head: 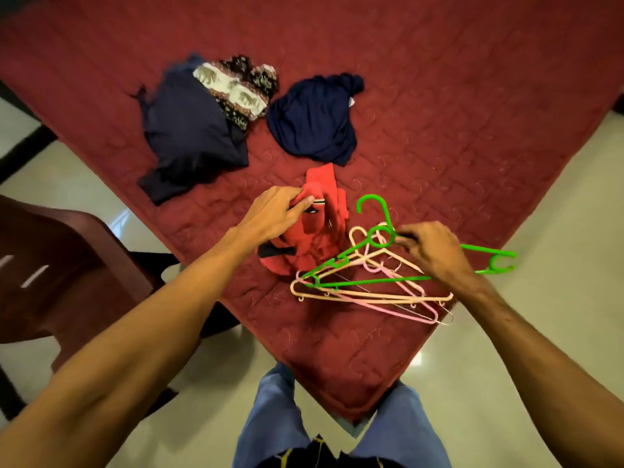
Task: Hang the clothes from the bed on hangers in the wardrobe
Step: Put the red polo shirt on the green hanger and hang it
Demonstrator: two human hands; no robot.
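Note:
A crumpled red garment [314, 244] lies near the corner of the bed with its red quilted cover [456, 113]. My left hand [277, 214] grips the garment's upper edge. To its right lies a pile of hangers, with a green hanger [374, 238] on top of pink and peach hangers [371, 295]. My right hand [435, 251] holds the green hanger near its neck. Farther back lie a navy garment [192, 136], a patterned elephant-print garment [236, 89] and a second navy garment [314, 123].
A dark brown chair [67, 261] stands on the left beside the bed. Pale tiled floor [557, 214] surrounds the bed corner. My legs in blue trousers [277, 417] stand right at the corner. No wardrobe is in view.

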